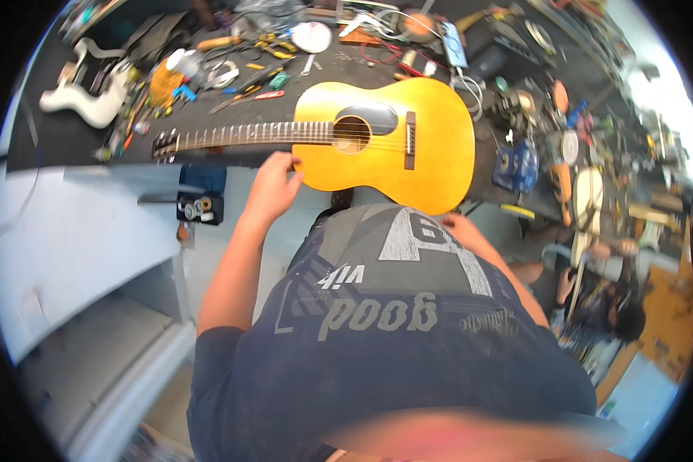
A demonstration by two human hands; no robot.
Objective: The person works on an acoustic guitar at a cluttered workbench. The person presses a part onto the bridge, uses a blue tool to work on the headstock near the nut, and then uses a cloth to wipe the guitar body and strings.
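Note:
A yellow acoustic guitar (436, 115) lies face up at the front of the dark workbench, its neck pointing left. It has a dark pickguard, a round soundhole and a dark bridge. My left hand (273, 187) is at the body's left edge, just below the neck joint, with thumb and fingers bent against the rim. Close to the body's lower right edge is my right hand (456, 225). My shirt partly covers that hand, and its grip is hidden.
A white guitar body (92, 98) lies at the bench's far left. Pliers (277, 48), screwdrivers and cables clutter the back. Blue packages (516, 165) sit to the right. A black box with tape rolls (200, 204) is below the neck. Another person (593, 296) is at the right.

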